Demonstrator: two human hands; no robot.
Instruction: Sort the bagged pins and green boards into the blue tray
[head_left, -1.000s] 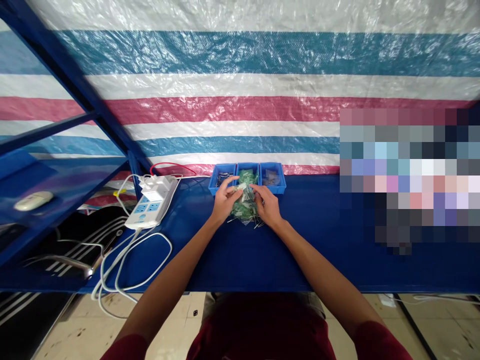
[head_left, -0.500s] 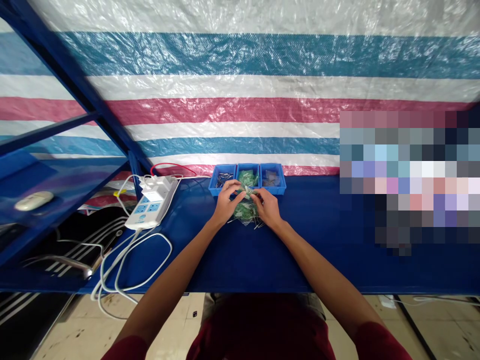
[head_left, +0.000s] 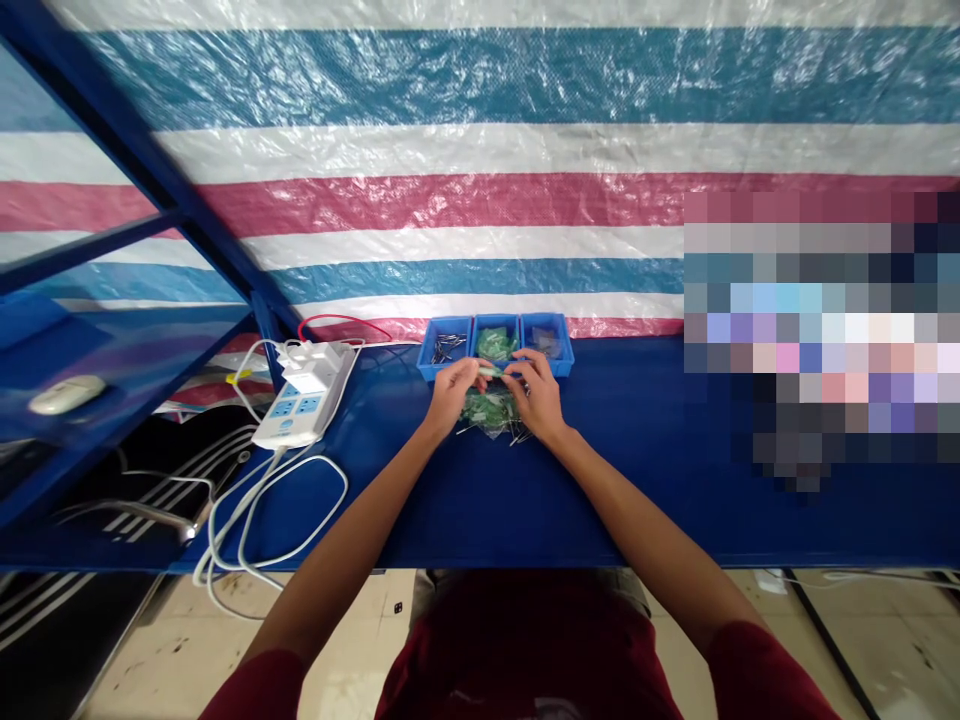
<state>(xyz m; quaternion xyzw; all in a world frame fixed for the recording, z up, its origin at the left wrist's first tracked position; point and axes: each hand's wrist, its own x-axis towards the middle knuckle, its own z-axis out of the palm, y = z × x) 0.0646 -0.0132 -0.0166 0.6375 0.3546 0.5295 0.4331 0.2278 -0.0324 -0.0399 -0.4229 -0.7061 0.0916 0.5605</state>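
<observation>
My left hand [head_left: 452, 391] and my right hand [head_left: 534, 394] meet over a small pile of green circuit boards [head_left: 489, 412] with metal pins on the blue table [head_left: 480, 490]. Both hands pinch one small green board [head_left: 489, 371] between their fingertips, held just above the pile. Right behind them stand three small blue bins [head_left: 496, 345]: the left one holds dark metal parts, the middle one green boards, the right one small dark pieces.
A white power strip [head_left: 304, 395] with a plugged adapter and looping white cables [head_left: 270, 500] lies at the left. A blue shelf frame [head_left: 120, 330] with a white mouse [head_left: 64, 393] stands further left. A striped plastic tarp [head_left: 480, 180] closes the back. A blurred area covers the right.
Both hands have lifted slightly from the pile toward the bins, still holding a small board. The camera has tilted a little downward.
</observation>
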